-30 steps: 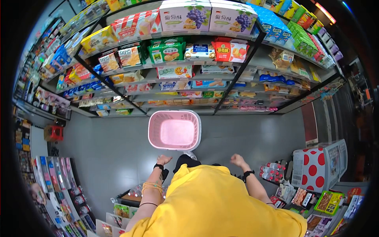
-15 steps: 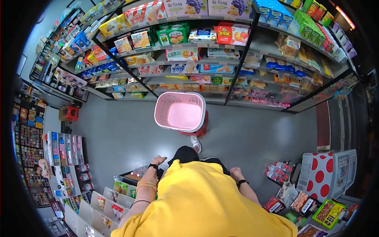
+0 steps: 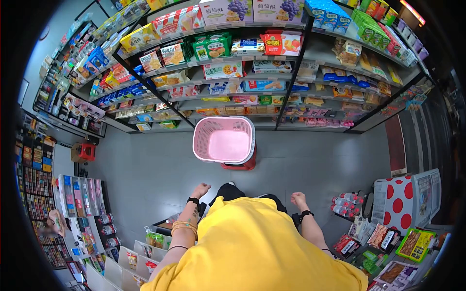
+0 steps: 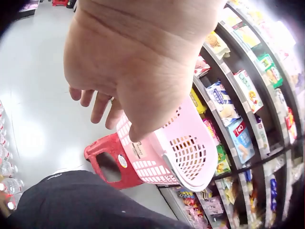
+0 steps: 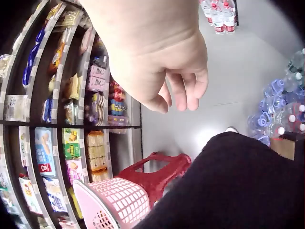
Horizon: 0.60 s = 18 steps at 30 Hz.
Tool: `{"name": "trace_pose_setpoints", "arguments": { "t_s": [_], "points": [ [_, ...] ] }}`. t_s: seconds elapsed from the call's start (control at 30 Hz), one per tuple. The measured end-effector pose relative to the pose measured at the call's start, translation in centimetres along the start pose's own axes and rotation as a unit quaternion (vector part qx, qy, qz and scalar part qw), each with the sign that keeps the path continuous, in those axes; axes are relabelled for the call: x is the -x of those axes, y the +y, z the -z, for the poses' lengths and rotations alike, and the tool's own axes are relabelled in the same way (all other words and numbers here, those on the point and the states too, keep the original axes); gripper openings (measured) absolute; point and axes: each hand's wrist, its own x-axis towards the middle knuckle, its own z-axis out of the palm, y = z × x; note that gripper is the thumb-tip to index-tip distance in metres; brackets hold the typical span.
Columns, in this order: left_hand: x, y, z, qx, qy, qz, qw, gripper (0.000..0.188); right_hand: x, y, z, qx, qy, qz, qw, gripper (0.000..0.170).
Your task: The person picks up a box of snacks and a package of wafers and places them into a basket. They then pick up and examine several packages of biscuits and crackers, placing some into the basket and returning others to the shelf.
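Note:
A pink plastic basket (image 3: 227, 145) with latticed sides stands upright on a red stool (image 3: 240, 165), in front of the shelves. My left hand (image 3: 200, 190) hangs on the near side of it, apart from the basket. In the left wrist view that hand (image 4: 131, 71) holds nothing, its fingers loose, and overlaps part of the basket (image 4: 143, 150). The right hand (image 3: 299, 199) hangs at the other side of my body, farther from the basket. Its fingers are loosely curled and empty in the right wrist view, above the floor; the basket (image 5: 125, 198) shows below.
Shelves of packaged biscuits (image 3: 223, 70) rise behind the basket. To the right are bottle packs (image 3: 345, 203), a polka-dot freezer (image 3: 399, 201) and a snack display (image 3: 412, 245). White bins (image 3: 128, 259) and a display rack (image 3: 80, 194) stand at the left. Grey floor (image 3: 145, 165) surrounds the stool.
The head view has shifted, bringing the red stool under the basket into sight. A white shoe that showed half a second ago is now mostly hidden. Both hands have swung slightly, still empty.

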Motion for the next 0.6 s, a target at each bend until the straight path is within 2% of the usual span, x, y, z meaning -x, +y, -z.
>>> {"name": "trace_pose_setpoints", "arguments": {
  "t_s": [0.1,0.13,0.23,0.3,0.37,0.43,0.6],
  "points": [
    [-1.2,-0.1,1.7,0.03,0.001,-0.036,0.999,0.059,3.4,0.9,-0.5,-0.01,0.041,-0.07,0.997,0.011],
    [-1.5,-0.5,2.0,0.037,0.024,-0.04,0.998,0.057,3.7,1.7,-0.7,-0.027,0.047,-0.079,0.995,0.011],
    [-3.1,-3.9,2.4,0.079,0.021,-0.043,0.996,0.057,4.5,3.0,-1.6,-0.061,0.067,-0.101,0.991,0.011],
    [-4.3,-7.4,1.9,0.083,0.007,-0.013,0.996,0.056,6.0,2.3,-2.6,-0.066,0.083,-0.114,0.988,0.011],
    [-7.6,-13.0,0.1,0.069,-0.021,0.017,0.997,0.056,7.0,1.0,-3.8,-0.069,0.085,-0.109,0.988,0.013],
    [-8.1,-16.0,-0.6,0.08,-0.045,0.053,0.994,0.054,7.1,0.3,-4.7,-0.076,0.089,-0.098,0.988,0.014],
    [-5.0,-15.8,0.9,0.13,-0.071,0.079,0.986,0.049,6.9,-2.2,-5.9,-0.07,0.089,-0.061,0.992,0.015]
  ]
}}
